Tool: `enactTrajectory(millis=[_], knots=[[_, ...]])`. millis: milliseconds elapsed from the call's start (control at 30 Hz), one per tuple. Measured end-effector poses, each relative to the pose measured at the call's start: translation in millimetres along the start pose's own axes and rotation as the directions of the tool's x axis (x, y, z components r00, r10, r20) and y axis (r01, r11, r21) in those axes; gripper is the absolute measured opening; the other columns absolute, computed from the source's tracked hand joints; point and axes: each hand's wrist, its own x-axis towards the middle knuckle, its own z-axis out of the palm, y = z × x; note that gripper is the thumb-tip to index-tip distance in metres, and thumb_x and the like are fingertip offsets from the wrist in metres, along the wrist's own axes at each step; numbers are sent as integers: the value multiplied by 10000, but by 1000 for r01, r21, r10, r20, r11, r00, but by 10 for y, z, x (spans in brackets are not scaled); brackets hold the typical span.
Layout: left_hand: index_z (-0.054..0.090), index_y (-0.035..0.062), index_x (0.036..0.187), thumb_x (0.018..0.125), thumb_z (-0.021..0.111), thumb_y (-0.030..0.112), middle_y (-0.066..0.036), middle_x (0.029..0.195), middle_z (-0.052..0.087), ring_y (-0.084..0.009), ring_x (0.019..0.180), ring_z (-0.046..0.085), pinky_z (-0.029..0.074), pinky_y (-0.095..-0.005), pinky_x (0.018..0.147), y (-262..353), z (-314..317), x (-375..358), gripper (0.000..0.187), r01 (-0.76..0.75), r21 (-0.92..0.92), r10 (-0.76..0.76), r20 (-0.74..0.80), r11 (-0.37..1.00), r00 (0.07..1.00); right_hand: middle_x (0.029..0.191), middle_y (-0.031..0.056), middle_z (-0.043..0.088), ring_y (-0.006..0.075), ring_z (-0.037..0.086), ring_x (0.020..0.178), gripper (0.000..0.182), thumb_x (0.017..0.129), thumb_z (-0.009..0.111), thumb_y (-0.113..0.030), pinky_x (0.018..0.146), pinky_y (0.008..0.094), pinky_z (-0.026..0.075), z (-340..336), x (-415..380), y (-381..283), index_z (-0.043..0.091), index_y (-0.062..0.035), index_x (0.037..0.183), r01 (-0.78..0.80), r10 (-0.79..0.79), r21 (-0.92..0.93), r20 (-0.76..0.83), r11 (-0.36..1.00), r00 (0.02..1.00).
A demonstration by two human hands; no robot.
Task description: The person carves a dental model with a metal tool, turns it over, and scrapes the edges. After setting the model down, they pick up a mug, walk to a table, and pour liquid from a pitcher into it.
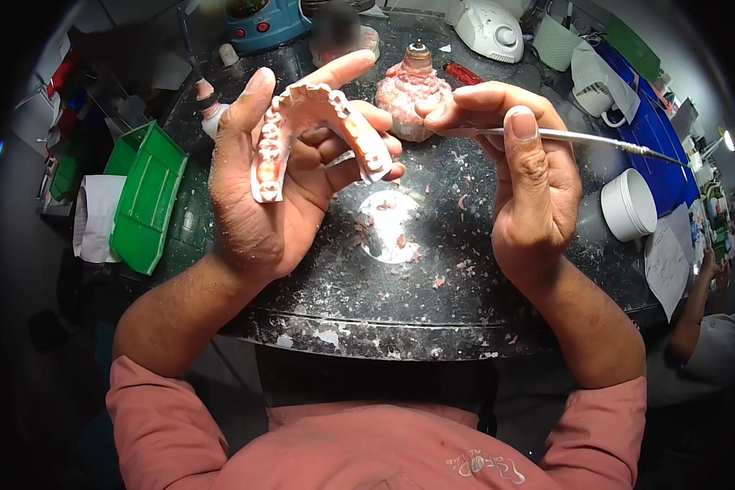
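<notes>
My left hand (257, 224) is closed around a horseshoe-shaped dental model (271, 151), raised above the table with its teeth facing me. Pink and orange-red wax-like material shows along both sides of the arch. In my right hand (539, 184), a thin metal dental carving tool (588, 139) is pinched between thumb and fingers. Its shaft points out to the right, and the end toward the model is partly hidden by my fingers. Between the hands, farther back, stands a lamp-like burner (414, 90) crusted with pink wax and topped by a brass-coloured neck.
Pink shavings litter the black tabletop (367, 294) around a bright light spot. A green bin (149, 196) stands at left. At right are a white tub (629, 204), a mug (592, 90) and a blue tray (661, 147). Behind sits a white device (486, 31). Another person's arm (694, 314) shows far right.
</notes>
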Motion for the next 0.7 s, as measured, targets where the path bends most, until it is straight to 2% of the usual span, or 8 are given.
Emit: enactTrajectory(millis=[100,200,267,300,367,400,500,700], knots=[[410,-60,1374,967,306,609,-197,1021,649,-267,887,674,575,-396,809,52,14,-43,790,95,-129,-95,6,987,995,959,163,638,237,638,1011,365,1052,277,-190,948,370,487,-6,-6,11,479,75,1200,-43,43,46,-17,998,999],[465,-56,1321,968,294,616,-213,1045,650,-279,869,682,588,-386,769,49,-3,-48,778,112,-117,-109,28,987,994,864,132,647,243,651,982,367,1051,282,-186,965,386,478,5,-13,24,462,80,1228,-50,49,60,9,997,999],[472,-54,1318,969,291,616,-215,1054,652,-282,872,681,587,-391,770,50,14,-56,777,115,-129,-111,40,985,993,712,53,562,148,621,725,362,1052,292,-180,783,317,536,67,-29,30,456,76,1247,-78,83,90,-50,993,995],[471,-49,1322,968,288,619,-210,1056,653,-286,870,681,584,-398,773,52,30,-61,778,106,-141,-105,14,984,994,712,53,562,148,621,725,362,1052,292,-180,783,317,536,49,-26,-4,456,76,1247,-76,81,90,-52,993,995],[470,-44,1326,967,285,621,-205,1058,654,-291,868,680,582,-405,776,56,43,-66,778,96,-152,-99,-12,984,995,630,-17,412,48,419,520,342,1052,305,-175,535,220,474,-4,-5,-96,458,57,1253,-181,183,64,-21,981,983],[469,-39,1329,966,282,622,-202,1061,656,-293,874,678,578,-409,781,56,42,-69,777,98,-157,-100,-7,983,995,644,-44,335,13,260,486,327,1055,323,-188,413,172,347,8,-6,-102,475,29,1246,-190,195,98,-38,977,980],[474,-40,1325,966,276,624,-196,1060,658,-293,889,673,571,-412,794,48,31,-71,781,97,-140,-99,-5,985,995,694,-34,396,13,309,503,320,1058,342,-212,426,170,357,-4,7,-157,504,13,1218,-293,298,116,-32,949,954],[509,-73,1260,964,279,617,-188,1016,656,-292,908,661,553,-402,835,57,43,-52,786,98,-100,-101,-22,990,995,742,-33,435,18,332,540,323,1056,385,-253,485,162,344,81,-54,-31,543,-15,1205,-174,176,80,-10,981,984]])
